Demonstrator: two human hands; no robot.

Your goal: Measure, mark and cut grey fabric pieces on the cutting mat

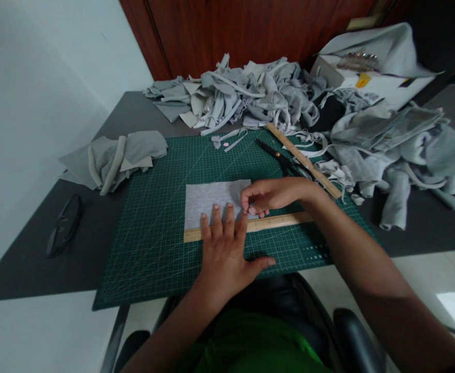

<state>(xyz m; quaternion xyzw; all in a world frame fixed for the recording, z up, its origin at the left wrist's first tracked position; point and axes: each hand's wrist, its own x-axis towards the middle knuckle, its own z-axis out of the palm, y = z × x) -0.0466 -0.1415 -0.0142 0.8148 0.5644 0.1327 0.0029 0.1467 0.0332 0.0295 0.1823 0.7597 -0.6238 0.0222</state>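
Grey cloth (215, 201) lies flat on the green mat (150, 243), a wooden ruler (274, 223) laid along its near edge. My left hand (225, 248) presses spread fingers on the ruler, pinning it. My right hand (268, 196) pinches together at the cloth's right corner, likely something small I can't make out. Scissors (280, 155) rest behind.
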